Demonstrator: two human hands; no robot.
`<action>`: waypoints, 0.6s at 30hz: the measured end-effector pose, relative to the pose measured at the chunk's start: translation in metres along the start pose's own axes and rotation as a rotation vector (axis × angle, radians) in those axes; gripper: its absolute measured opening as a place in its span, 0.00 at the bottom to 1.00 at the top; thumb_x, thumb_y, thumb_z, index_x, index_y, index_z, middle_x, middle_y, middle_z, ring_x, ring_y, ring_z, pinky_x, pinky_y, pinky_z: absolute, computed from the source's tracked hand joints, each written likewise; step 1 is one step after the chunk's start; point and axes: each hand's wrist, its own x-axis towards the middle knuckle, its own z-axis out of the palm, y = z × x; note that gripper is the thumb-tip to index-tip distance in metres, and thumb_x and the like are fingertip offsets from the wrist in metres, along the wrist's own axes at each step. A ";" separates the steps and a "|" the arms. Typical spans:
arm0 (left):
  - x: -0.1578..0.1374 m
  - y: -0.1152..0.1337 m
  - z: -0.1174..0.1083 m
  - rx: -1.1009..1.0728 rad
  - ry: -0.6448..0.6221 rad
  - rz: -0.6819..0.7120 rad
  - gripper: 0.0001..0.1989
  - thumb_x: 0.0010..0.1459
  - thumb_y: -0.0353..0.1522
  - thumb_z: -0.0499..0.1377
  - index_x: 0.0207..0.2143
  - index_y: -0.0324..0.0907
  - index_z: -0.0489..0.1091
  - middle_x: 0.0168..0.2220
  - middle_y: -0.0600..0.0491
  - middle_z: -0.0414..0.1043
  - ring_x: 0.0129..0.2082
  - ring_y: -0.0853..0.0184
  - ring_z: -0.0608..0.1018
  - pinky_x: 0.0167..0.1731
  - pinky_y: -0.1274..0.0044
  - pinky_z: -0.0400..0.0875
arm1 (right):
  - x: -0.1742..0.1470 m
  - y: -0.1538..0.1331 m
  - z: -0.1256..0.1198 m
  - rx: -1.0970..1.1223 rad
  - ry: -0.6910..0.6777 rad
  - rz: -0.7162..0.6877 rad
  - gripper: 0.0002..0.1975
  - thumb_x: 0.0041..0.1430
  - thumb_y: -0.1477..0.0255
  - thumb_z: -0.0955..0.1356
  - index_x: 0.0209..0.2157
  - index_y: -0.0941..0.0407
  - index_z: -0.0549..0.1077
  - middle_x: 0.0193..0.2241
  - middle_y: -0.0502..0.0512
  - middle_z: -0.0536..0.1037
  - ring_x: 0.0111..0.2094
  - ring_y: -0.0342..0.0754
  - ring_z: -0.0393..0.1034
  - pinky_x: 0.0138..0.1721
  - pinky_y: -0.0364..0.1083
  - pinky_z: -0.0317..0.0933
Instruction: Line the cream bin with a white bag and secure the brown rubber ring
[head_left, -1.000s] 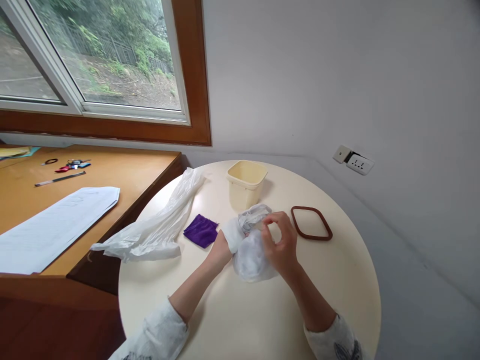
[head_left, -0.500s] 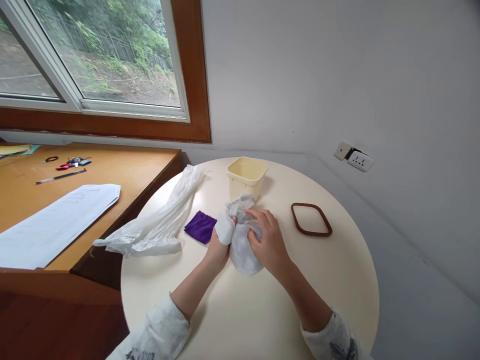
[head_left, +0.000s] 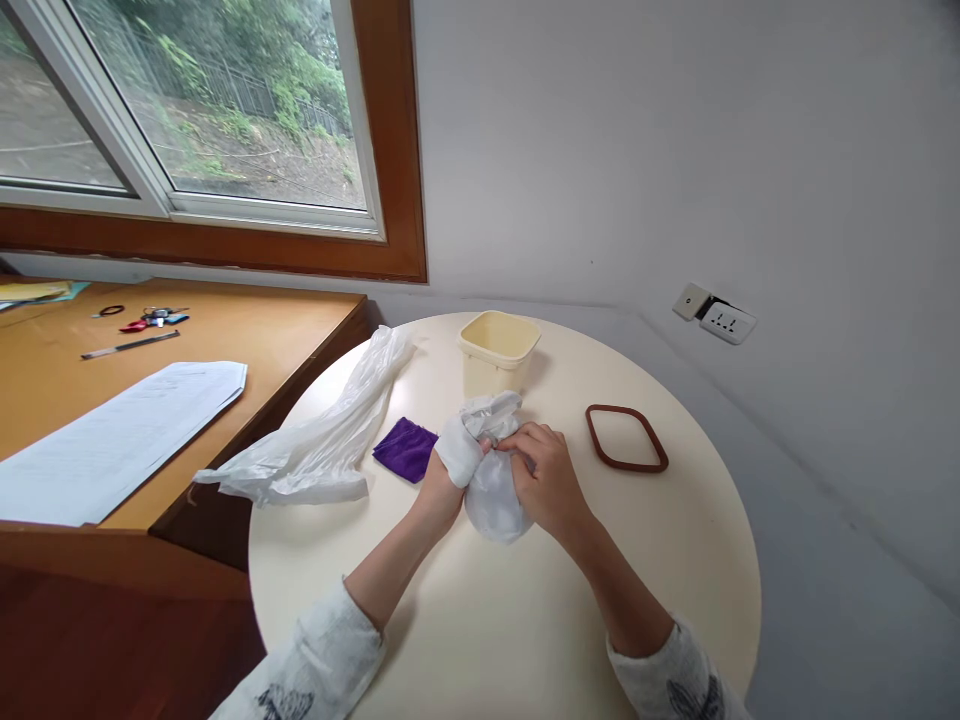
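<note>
A bunched white plastic bag (head_left: 496, 500) with a rounded, full lower part hangs between my hands over the round table. My left hand (head_left: 444, 482) is closed round its gathered neck, with a loose flap of the plastic draped over the fingers. On the other side, my right hand (head_left: 549, 475) pinches the plastic at the neck, its fingertips close to my left thumb. What the bag contains is hidden. Just behind it stands a cream plastic bin (head_left: 495, 365) without a cover. A folded purple cloth (head_left: 406, 450) lies beside my left hand.
On the round table (head_left: 480, 630), a flattened white plastic bag (head_left: 322, 450) lies left and a brown rounded-square frame (head_left: 626, 464) right. The wooden desk (head_left: 277, 320) at left holds papers (head_left: 127, 430), a pen (head_left: 131, 345) and keys (head_left: 159, 317). A wall closes off the back.
My right fingers have closed in on the bag's neck toward my left thumb. The bag's top has shifted and folded to the right. The view has moved slightly.
</note>
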 end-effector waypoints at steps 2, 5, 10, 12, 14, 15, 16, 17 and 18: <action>0.000 0.000 0.002 0.044 0.031 0.022 0.20 0.42 0.32 0.66 0.40 0.39 0.70 0.37 0.49 0.75 0.38 0.60 0.75 0.36 0.73 0.69 | -0.001 -0.007 -0.005 0.055 0.108 -0.017 0.14 0.51 0.82 0.58 0.31 0.54 0.70 0.33 0.53 0.73 0.39 0.48 0.66 0.43 0.50 0.56; 0.001 -0.002 0.002 0.079 0.077 0.046 0.15 0.42 0.33 0.66 0.35 0.38 0.71 0.35 0.50 0.75 0.34 0.63 0.75 0.35 0.74 0.69 | -0.007 -0.020 -0.006 0.090 0.239 -0.150 0.09 0.53 0.78 0.59 0.32 0.54 0.68 0.31 0.53 0.72 0.37 0.48 0.66 0.40 0.49 0.59; 0.003 -0.004 -0.001 0.004 0.123 0.026 0.09 0.46 0.34 0.64 0.31 0.39 0.71 0.26 0.57 0.72 0.28 0.70 0.73 0.32 0.78 0.67 | -0.014 -0.030 0.007 -0.030 0.091 -0.238 0.10 0.53 0.79 0.60 0.37 0.54 0.66 0.35 0.55 0.72 0.37 0.48 0.66 0.38 0.48 0.59; 0.004 -0.004 -0.003 -0.073 0.124 0.001 0.09 0.48 0.34 0.63 0.32 0.40 0.71 0.26 0.59 0.71 0.27 0.72 0.72 0.31 0.79 0.66 | -0.013 -0.027 0.013 -0.085 0.035 -0.187 0.13 0.52 0.80 0.60 0.40 0.55 0.65 0.35 0.55 0.73 0.37 0.48 0.66 0.37 0.47 0.58; 0.004 -0.004 -0.006 -0.148 0.122 -0.026 0.10 0.49 0.35 0.63 0.34 0.41 0.70 0.26 0.59 0.71 0.28 0.72 0.72 0.31 0.80 0.66 | -0.013 -0.023 0.016 -0.125 -0.004 -0.151 0.14 0.50 0.81 0.60 0.39 0.56 0.66 0.33 0.54 0.73 0.35 0.48 0.65 0.37 0.47 0.57; 0.005 -0.004 -0.007 -0.179 0.120 -0.046 0.11 0.49 0.36 0.63 0.35 0.42 0.70 0.27 0.58 0.71 0.29 0.72 0.73 0.31 0.80 0.67 | -0.013 -0.021 0.017 -0.142 -0.019 -0.145 0.13 0.49 0.82 0.60 0.37 0.56 0.66 0.31 0.53 0.73 0.34 0.47 0.65 0.36 0.47 0.56; 0.005 -0.004 -0.008 -0.204 0.118 -0.063 0.12 0.49 0.37 0.62 0.36 0.42 0.70 0.28 0.58 0.71 0.30 0.71 0.73 0.32 0.80 0.67 | -0.013 -0.019 0.018 -0.158 -0.032 -0.147 0.12 0.49 0.82 0.60 0.35 0.56 0.67 0.30 0.52 0.73 0.33 0.47 0.64 0.36 0.47 0.56; 0.006 -0.004 -0.009 -0.223 0.114 -0.080 0.12 0.49 0.38 0.62 0.35 0.42 0.70 0.29 0.57 0.71 0.30 0.70 0.73 0.33 0.79 0.68 | -0.013 -0.018 0.018 -0.172 -0.040 -0.150 0.12 0.48 0.82 0.60 0.33 0.55 0.67 0.29 0.52 0.73 0.33 0.47 0.64 0.36 0.47 0.55; 0.006 -0.004 -0.010 -0.233 0.107 -0.096 0.13 0.49 0.39 0.62 0.35 0.41 0.70 0.29 0.56 0.72 0.31 0.70 0.74 0.34 0.78 0.68 | -0.013 -0.017 0.018 -0.185 -0.044 -0.153 0.11 0.48 0.82 0.60 0.31 0.55 0.68 0.29 0.52 0.73 0.32 0.47 0.63 0.35 0.47 0.55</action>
